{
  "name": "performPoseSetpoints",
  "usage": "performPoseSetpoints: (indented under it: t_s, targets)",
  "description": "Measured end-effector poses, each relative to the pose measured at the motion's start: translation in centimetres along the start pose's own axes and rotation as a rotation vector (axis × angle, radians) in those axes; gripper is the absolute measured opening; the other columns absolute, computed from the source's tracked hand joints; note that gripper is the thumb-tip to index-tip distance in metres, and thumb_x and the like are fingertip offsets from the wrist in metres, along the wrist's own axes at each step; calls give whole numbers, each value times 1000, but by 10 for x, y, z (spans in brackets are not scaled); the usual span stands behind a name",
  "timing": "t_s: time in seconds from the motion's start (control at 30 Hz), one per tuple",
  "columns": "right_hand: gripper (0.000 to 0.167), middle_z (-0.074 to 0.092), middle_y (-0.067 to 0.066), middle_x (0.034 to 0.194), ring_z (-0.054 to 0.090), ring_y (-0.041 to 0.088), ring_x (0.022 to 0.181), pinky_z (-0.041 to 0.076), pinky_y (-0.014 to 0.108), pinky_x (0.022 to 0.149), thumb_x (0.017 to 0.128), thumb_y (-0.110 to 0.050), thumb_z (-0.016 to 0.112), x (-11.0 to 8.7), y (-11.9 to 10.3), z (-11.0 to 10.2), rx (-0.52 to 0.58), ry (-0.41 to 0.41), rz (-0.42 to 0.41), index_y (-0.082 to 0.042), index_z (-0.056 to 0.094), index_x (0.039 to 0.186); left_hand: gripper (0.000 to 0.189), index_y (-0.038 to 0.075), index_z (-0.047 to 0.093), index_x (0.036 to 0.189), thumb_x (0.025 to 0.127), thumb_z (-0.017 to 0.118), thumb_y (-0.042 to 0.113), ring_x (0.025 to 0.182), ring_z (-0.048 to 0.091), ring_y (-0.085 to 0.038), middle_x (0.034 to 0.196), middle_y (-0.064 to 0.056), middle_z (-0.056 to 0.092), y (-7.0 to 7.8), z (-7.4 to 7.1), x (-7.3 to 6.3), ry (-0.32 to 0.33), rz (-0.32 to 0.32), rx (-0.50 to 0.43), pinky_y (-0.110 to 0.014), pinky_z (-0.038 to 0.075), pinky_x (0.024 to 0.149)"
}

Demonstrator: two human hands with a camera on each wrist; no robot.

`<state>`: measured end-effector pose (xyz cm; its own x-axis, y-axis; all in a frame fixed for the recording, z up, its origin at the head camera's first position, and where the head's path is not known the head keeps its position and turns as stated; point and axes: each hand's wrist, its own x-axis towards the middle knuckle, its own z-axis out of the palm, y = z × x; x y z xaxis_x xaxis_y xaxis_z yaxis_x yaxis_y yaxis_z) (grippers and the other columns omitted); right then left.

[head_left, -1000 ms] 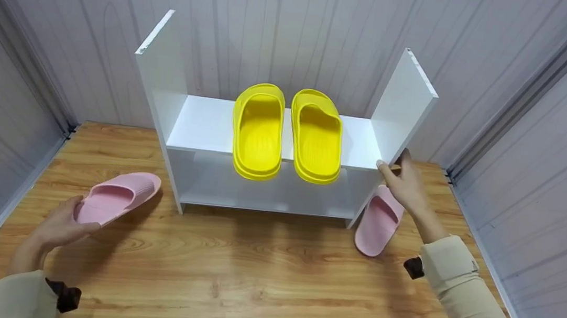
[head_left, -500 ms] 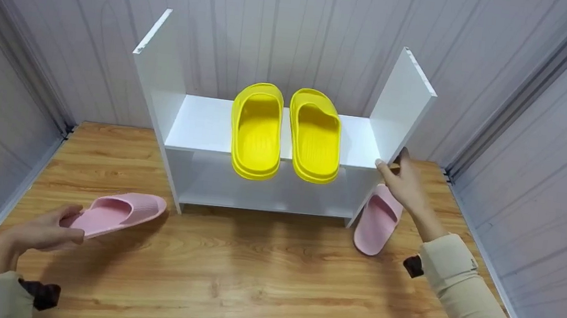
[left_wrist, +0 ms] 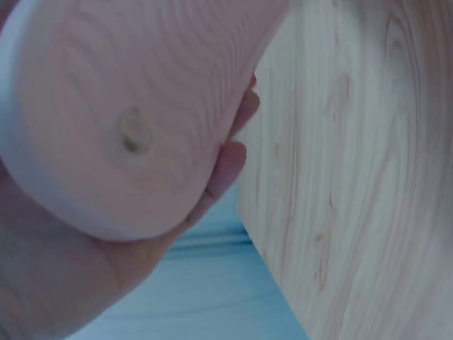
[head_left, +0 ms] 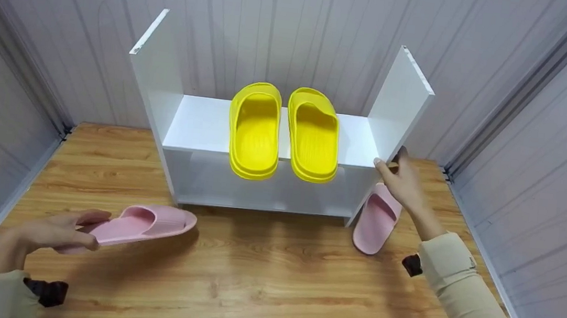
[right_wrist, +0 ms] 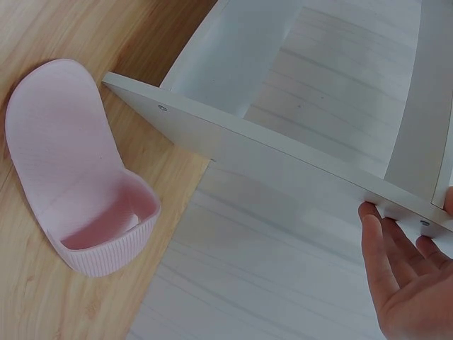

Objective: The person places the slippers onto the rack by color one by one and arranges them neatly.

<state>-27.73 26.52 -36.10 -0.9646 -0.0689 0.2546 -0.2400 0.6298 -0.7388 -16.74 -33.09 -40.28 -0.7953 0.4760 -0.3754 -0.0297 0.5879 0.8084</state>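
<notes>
My left hand (head_left: 57, 230) grips a pink slipper (head_left: 155, 222) by its heel, with the toe pointing right toward the shelf. The left wrist view shows the underside of that slipper (left_wrist: 141, 127), the fingers along its edge. At the right, my right hand (head_left: 407, 185) holds the side panel of a white shoe rack (head_left: 269, 192). Its fingers (right_wrist: 379, 248) lie against the panel's outer face and the thumb is at the front edge. Another pink slipper (head_left: 377, 221) lies on the floor below that hand, beside the rack. Two yellow slippers (head_left: 255, 140) rest on the upper shelf, heels overhanging its front.
Wood-look floor (head_left: 259, 293) spreads in front of the rack. A pale panelled wall (head_left: 281, 32) rises behind, with side walls at left and right. Two upright panels stand above the upper shelf, and a lower shelf lies beneath it.
My left hand has carried the pink slipper lower, first left and then right, turning its toe from up-right to nearly sideways. The right hand keeps its hold on the rack.
</notes>
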Motion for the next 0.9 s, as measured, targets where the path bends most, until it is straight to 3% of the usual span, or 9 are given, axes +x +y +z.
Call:
performPoseSetpoints:
  t_s: [0.27,0.37,0.67,0.9]
  targets:
    - [54,49,28,112,53,34,95,47,41,74,87,-27,54,-1,-3,0,4,9,6,4,30,125,75,-9,15,136,78,59,12,109,35,-28,133,-34,19,16,15,13,-26,100,-108,-29,39,80]
    - [52,49,28,111,53,35,94,47,42,73,87,-25,54,-1,-3,0,7,14,2,4,32,124,77,-8,16,136,77,61,12,108,34,-31,133,-33,20,22,22,21,-4,139,-92,-28,39,79]
    - [54,47,30,114,52,36,95,47,42,75,88,-24,53,-1,-2,0,2,15,-4,5,29,127,82,-3,21,136,72,69,16,108,32,-33,129,-25,29,37,47,54,119,182,5,-38,32,85]
    - [55,45,29,118,52,37,96,47,42,74,88,-24,53,-1,-3,0,13,10,-2,5,28,128,83,-11,26,131,68,72,16,111,32,-37,129,-29,30,39,72,87,337,279,96,-47,26,90]
